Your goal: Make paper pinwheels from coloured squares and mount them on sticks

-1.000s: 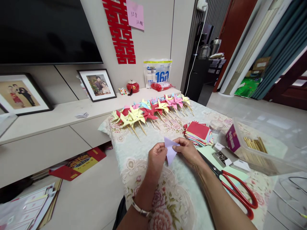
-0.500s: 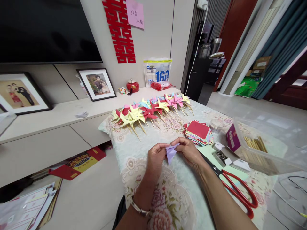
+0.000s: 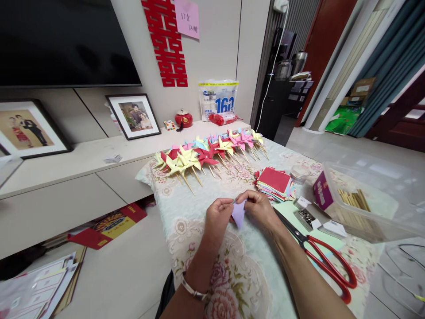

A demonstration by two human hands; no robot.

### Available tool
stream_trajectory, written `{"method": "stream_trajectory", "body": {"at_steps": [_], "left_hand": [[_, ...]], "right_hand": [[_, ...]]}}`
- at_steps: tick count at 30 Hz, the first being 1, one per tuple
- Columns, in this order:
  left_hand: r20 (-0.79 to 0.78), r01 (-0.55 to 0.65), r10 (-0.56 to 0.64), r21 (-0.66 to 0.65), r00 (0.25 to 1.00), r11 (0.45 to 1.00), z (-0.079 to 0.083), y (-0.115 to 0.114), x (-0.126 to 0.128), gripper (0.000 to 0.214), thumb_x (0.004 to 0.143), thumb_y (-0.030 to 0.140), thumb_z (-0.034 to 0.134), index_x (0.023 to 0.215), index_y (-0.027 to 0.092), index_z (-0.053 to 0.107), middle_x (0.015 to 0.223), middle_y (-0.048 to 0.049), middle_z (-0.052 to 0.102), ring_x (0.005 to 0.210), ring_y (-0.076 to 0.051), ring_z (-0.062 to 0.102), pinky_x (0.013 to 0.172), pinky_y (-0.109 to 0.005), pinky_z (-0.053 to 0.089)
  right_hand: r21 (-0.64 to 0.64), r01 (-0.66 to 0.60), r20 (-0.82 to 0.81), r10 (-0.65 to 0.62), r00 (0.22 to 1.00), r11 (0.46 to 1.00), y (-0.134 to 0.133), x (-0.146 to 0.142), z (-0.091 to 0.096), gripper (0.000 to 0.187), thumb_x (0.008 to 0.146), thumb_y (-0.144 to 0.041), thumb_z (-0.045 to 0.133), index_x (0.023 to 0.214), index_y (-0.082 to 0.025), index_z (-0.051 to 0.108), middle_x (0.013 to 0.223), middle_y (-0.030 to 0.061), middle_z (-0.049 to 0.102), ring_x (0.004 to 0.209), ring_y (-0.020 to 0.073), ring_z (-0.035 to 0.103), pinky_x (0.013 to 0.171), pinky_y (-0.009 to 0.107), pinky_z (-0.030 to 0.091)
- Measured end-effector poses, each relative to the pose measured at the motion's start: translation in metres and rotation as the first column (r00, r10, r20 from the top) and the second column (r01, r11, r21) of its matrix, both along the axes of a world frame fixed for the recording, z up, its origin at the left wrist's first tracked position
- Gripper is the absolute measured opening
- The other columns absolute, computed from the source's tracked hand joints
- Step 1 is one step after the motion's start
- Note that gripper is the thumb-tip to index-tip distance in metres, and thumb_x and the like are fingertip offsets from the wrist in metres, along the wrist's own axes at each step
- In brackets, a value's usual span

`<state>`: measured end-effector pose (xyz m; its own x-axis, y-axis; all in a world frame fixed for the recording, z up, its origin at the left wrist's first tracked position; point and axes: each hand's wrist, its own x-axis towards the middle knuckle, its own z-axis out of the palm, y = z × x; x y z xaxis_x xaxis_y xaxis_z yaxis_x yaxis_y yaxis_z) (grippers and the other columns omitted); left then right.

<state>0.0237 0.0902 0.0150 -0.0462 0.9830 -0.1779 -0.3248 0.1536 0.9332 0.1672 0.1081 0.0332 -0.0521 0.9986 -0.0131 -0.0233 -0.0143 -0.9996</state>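
Observation:
A small piece of folded purple paper (image 3: 238,214) hangs point-down between my two hands above the tablecloth. My left hand (image 3: 217,217) pinches its left edge with thumb and forefinger. On the other side, my right hand (image 3: 260,210) grips the upper right edge, fingers closed. Just beyond my right hand lies a stack of coloured paper squares (image 3: 272,179), a red one on top. Red-handled scissors (image 3: 318,252) rest beside my right forearm, on a pale green sheet (image 3: 288,212). Finished paper pinwheels (image 3: 187,161) on sticks lie in rows farther back.
A clear plastic box (image 3: 352,221) with wooden sticks stands at the right. Near it are an open little box of metal pins (image 3: 307,218) and a round clear container (image 3: 299,173). Behind the table runs a white cabinet (image 3: 79,164) with picture frames.
The purple paper has shifted slightly right and turned between my fingers, its folded face now looking smoother. Both hands keep hold of it; the other things are unmoved.

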Motion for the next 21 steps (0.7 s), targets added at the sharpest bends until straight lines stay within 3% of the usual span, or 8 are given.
{"method": "stream_trajectory", "body": {"at_steps": [3, 7, 10, 15, 21], "left_hand": [[-0.058, -0.036, 0.037, 0.026, 0.998, 0.999, 0.000, 0.001, -0.001, 0.028, 0.062, 0.028, 0.075, 0.084, 0.013, 0.068, 0.061, -0.0003, 0.066, 0.048, -0.011, 0.054, 0.047, -0.023, 0.044], [-0.100, -0.119, 0.125, 0.064, 0.987, 0.991, 0.001, 0.002, -0.004, 0.023, 0.065, 0.025, 0.072, 0.085, 0.013, 0.069, 0.060, 0.0014, 0.065, 0.048, -0.008, 0.050, 0.047, -0.019, 0.039], [-0.067, -0.167, 0.172, 0.074, 0.983, 0.983, 0.000, 0.003, -0.005, 0.023, 0.067, 0.026, 0.072, 0.086, 0.013, 0.068, 0.059, 0.0022, 0.064, 0.047, -0.008, 0.051, 0.048, -0.019, 0.040], [-0.024, -0.189, 0.191, 0.064, 0.981, 0.980, -0.002, 0.003, -0.005, 0.030, 0.066, 0.026, 0.073, 0.091, 0.012, 0.066, 0.064, 0.0013, 0.066, 0.046, -0.009, 0.055, 0.050, -0.022, 0.046], [-0.025, -0.092, 0.092, 0.010, 0.995, 0.996, 0.001, 0.002, -0.002, 0.029, 0.059, 0.023, 0.073, 0.085, 0.014, 0.064, 0.065, -0.0014, 0.068, 0.053, -0.013, 0.060, 0.047, -0.023, 0.047]], "right_hand": [[-0.020, 0.015, -0.048, -0.016, 0.999, 1.000, 0.001, -0.002, -0.002, 0.031, 0.059, -0.021, 0.072, 0.089, -0.020, 0.074, 0.072, -0.0015, 0.069, 0.067, 0.0158, 0.059, 0.066, 0.029, 0.045], [-0.091, 0.023, -0.104, -0.032, 0.994, 0.996, 0.002, -0.003, -0.005, 0.054, 0.069, -0.034, 0.072, 0.120, -0.017, 0.063, 0.072, -0.0025, 0.065, 0.065, 0.0147, 0.059, 0.067, 0.030, 0.048], [-0.156, -0.037, -0.121, 0.018, 0.992, 0.987, 0.000, -0.005, -0.007, 0.061, 0.071, -0.041, 0.075, 0.124, -0.014, 0.061, 0.073, 0.0002, 0.066, 0.065, 0.0161, 0.061, 0.065, 0.031, 0.049], [-0.153, -0.130, -0.096, 0.116, 0.989, 0.980, -0.003, -0.008, -0.011, 0.075, 0.056, -0.025, 0.086, 0.125, -0.015, 0.060, 0.058, -0.0074, 0.057, 0.053, 0.0132, 0.054, 0.055, 0.027, 0.039], [-0.111, -0.036, -0.072, 0.028, 0.997, 0.993, 0.003, -0.003, -0.013, 0.058, 0.061, -0.026, 0.077, 0.116, -0.016, 0.061, 0.057, -0.0069, 0.059, 0.051, 0.0124, 0.050, 0.055, 0.027, 0.035]]}}
